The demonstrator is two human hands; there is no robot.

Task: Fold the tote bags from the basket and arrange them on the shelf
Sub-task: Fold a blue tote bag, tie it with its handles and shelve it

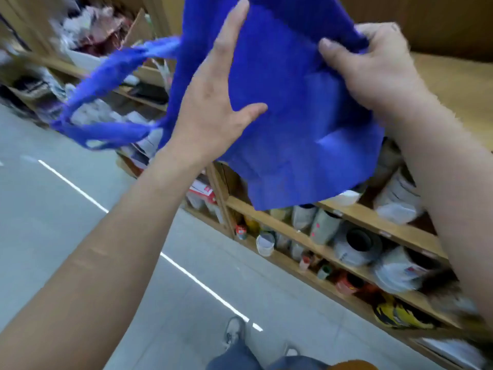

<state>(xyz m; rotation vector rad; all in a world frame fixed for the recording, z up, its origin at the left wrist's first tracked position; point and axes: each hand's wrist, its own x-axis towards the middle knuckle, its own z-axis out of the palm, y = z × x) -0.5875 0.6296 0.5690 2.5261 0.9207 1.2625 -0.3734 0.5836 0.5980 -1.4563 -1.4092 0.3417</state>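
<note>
A blue tote bag (288,108) hangs in the air in front of me, its two handles (106,84) swinging out to the left. My left hand (213,102) lies flat against the bag's front with straight fingers and the thumb spread. My right hand (373,65) grips the bag's upper right edge, with the thumb on the front and the fingers curled behind the cloth. The wooden shelf (453,84) shows a bare top surface at the right, behind the bag. No basket is in view.
Lower shelf levels (346,263) hold jars, tubs, cans and packets. More cluttered shelves (88,41) stand at the far left. Grey floor (80,209) with a white line stretches below, and my shoes (234,332) show at the bottom.
</note>
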